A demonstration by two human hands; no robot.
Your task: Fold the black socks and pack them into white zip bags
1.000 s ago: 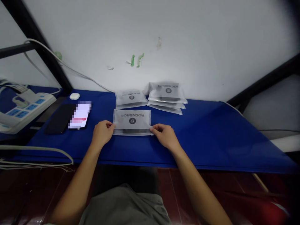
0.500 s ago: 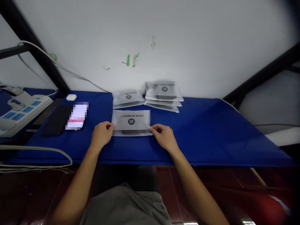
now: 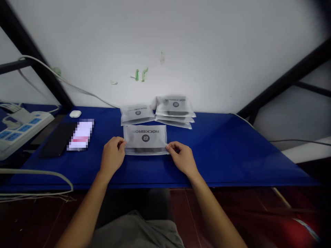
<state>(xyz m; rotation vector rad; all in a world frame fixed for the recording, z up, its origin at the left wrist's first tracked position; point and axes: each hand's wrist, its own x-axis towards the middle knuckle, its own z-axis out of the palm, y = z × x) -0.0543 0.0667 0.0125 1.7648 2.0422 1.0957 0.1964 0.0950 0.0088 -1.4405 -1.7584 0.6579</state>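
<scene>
A frosted white pouch (image 3: 145, 138) with dark ROCKBROS lettering and a round logo lies between my hands, with a dark item showing along its lower part. My left hand (image 3: 113, 153) pinches the pouch's left edge between thumb and fingers. At the lower right corner, my right hand (image 3: 182, 156) grips the pouch the same way. Behind it, near the wall, rests another such pouch (image 3: 137, 114). To the right of that one is a stack of several similar pouches (image 3: 175, 108).
The blue table (image 3: 232, 155) runs along a white wall. At the left are a lit phone (image 3: 81, 135), a dark phone (image 3: 58, 139), a white earbud case (image 3: 75, 113), a power strip (image 3: 23, 131) and white cables (image 3: 38, 171). Black frame bars slant up at both sides.
The camera view has shifted, so the table and its items sit lower in the picture. Both hands still hold the pouch, which now sits slightly farther right relative to the pouches behind.
</scene>
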